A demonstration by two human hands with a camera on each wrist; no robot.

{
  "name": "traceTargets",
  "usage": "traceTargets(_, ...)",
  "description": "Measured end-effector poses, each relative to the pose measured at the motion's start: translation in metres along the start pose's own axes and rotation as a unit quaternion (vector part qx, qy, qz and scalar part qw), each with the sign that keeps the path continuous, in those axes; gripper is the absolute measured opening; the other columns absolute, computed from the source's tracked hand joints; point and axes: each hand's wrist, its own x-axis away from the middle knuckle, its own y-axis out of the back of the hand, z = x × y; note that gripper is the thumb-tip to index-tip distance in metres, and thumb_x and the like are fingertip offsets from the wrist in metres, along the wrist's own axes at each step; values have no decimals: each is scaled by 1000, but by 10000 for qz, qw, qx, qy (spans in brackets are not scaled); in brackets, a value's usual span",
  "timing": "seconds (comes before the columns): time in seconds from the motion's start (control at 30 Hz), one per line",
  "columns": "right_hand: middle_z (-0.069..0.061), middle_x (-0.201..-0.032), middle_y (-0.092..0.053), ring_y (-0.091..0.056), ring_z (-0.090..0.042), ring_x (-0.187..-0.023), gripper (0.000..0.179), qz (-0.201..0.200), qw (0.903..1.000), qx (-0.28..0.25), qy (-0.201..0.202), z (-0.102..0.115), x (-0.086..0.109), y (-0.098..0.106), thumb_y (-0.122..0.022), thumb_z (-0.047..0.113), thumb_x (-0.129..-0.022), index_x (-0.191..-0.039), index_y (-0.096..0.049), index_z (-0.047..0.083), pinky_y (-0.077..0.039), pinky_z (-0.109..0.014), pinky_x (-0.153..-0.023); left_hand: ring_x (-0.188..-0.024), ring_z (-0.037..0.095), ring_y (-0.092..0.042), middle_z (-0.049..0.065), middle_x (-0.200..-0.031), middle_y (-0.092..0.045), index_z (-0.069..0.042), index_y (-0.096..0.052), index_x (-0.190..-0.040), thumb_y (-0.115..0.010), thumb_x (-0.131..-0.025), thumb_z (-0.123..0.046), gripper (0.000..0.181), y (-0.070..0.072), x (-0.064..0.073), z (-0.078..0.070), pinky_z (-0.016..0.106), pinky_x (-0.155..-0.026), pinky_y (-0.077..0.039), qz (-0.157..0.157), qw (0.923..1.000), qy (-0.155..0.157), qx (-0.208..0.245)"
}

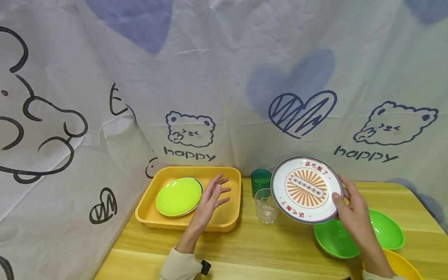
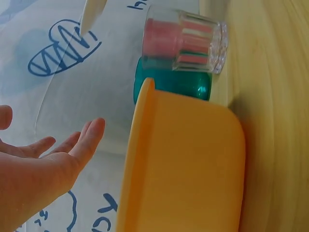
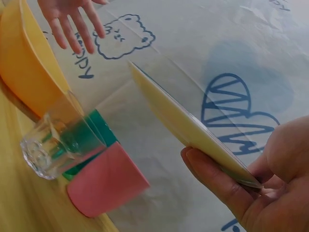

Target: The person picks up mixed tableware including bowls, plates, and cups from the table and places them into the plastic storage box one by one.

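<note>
My right hand [image 1: 353,214] pinches a white plate [image 1: 308,190] by its right edge, thumb on the printed face and fingers behind. The plate has a dark rim, orange rays and red characters, and is held tilted above the table. In the right wrist view the plate [image 3: 193,128] appears nearly edge-on. Over the right part of a yellow-orange basin [image 1: 148,217], my left hand [image 1: 210,196] has its fingers spread and holds nothing. Inside the basin lies a lime-green plate [image 1: 178,197], with the dark-edged rim of another plate showing beneath it.
A clear glass [image 1: 266,208] and a green cup [image 1: 261,181] stand between basin and plate. A pink cup [image 3: 108,181] beside them is hidden in the head view. Green bowls [image 1: 388,229] and a yellow bowl [image 1: 402,266] sit at right. A printed cloth [image 1: 231,97] hangs behind.
</note>
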Motion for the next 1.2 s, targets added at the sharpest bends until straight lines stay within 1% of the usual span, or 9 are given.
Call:
traceTargets(0.13, -39, -142, -45, -68, -14, -68, 59, 135, 9999, 60, -44, 2, 2, -9, -40, 13, -111, -163, -15, 3, -61, -33, -56, -135, 51, -45, 28, -157, -36, -3, -27, -160, -37, -114, -27, 53, -6, 1, 0, 57, -105, -49, 119, 9999, 50, -34)
traceTargets(0.33, -38, -140, -49, -66, -14, -65, 58, 314, 9995, 63, 28, 3, 5, -24, -43, 10, -110, -163, -20, 4, -60, -32, -54, -134, 50, -46, 30, -156, -35, -2, -27, -160, -37, -114, -24, 52, -14, 2, 3, 56, -103, -51, 274, 9995, 129, -22)
traceTargets(0.47, -38, -140, -50, -68, -17, -65, 58, 463, 9989, -79, 33, 3, 6, -33, -46, 8, -109, -163, -22, 4, -61, -34, -54, -134, 50, -46, 27, -155, -38, -3, -28, -160, -38, -113, -25, 52, -20, 3, 5, 56, -96, -55, 345, 9988, 322, 115)
traceTargets(0.63, -36, -143, -49, -68, -17, -68, 59, 656, 9978, -113, -60, 5, 8, -43, -47, 10, -109, -163, -22, 4, -60, -33, -54, -136, 52, -43, 28, -156, -36, -2, -25, -161, -39, -113, -27, 55, -25, 3, 8, 53, -91, -58, 511, 9968, 544, 268)
traceTargets(0.73, -35, -141, -51, -68, -17, -68, 58, 700, 9973, -219, -17, 7, 10, -50, -48, 9, -109, -162, -24, 4, -60, -33, -53, -134, 48, -47, 27, -156, -37, -4, -24, -161, -40, -113, -27, 56, -27, 3, 9, 49, -89, -59, 484, 9969, 591, 170)
traceTargets(0.87, -35, -134, -55, -67, -17, -62, 56, 707, 9971, -276, 108, 8, 12, -59, -49, 6, -108, -160, -29, 3, -59, -34, -51, -130, 41, -53, 25, -155, -41, -9, -25, -162, -42, -112, -27, 56, -31, 4, 10, 46, -85, -61, 384, 9972, 640, -58)
traceTargets(0.93, -35, -132, -56, -66, -17, -60, 55, 704, 9971, -263, 129, 8, 12, -62, -49, 5, -107, -160, -30, 4, -58, -34, -49, -130, 40, -53, 23, -154, -41, -10, -26, -162, -43, -112, -28, 55, -32, 4, 11, 45, -84, -62, 353, 9968, 696, -161)
traceTargets(1.07, -34, -130, -59, -66, -17, -58, 54, 711, 9970, -235, 186, 5, 13, -68, -50, 4, -107, -158, -33, 4, -58, -35, -48, -128, 37, -53, 23, -153, -42, -9, -31, -160, -45, -112, -30, 54, -36, 4, 11, 46, -84, -62, 375, 9956, 838, -182)
traceTargets(1.2, -33, -132, -59, -68, -18, -62, 55, 778, 9967, -175, 161, 3, 13, -72, -51, 6, -107, -159, -33, 6, -59, -34, -50, -111, 28, -59, 21, -152, -43, -10, -32, -159, -47, -111, -29, 54, -39, 5, 13, 39, -76, -63, 402, 9941, 1004, -27)
